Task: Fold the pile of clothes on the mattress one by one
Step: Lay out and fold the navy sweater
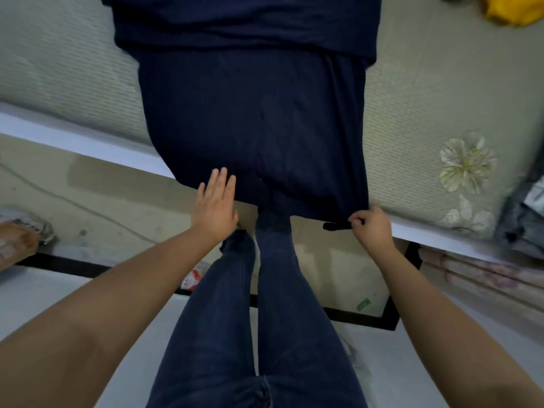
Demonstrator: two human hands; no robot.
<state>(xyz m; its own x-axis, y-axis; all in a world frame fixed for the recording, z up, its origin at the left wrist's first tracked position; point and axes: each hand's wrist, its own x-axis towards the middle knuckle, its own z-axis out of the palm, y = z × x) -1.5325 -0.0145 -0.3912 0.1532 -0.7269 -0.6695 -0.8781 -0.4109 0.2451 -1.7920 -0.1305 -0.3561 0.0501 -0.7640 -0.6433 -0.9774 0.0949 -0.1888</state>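
Note:
A large dark navy garment (253, 119) lies spread flat on the pale green mattress (435, 98), its lower hem hanging a little over the near edge. My left hand (216, 203) is flat with fingers apart at the garment's lower left corner, touching the hem. My right hand (372, 226) pinches the lower right corner of the hem between thumb and fingers. The garment's top runs out of the frame.
A yellow cloth (512, 11) lies at the mattress's far right corner, and grey clothes (527, 213) are bunched at the right edge. My legs in blue jeans (265, 304) stand against the bed. Floor clutter and a folded blanket (477, 272) lie below.

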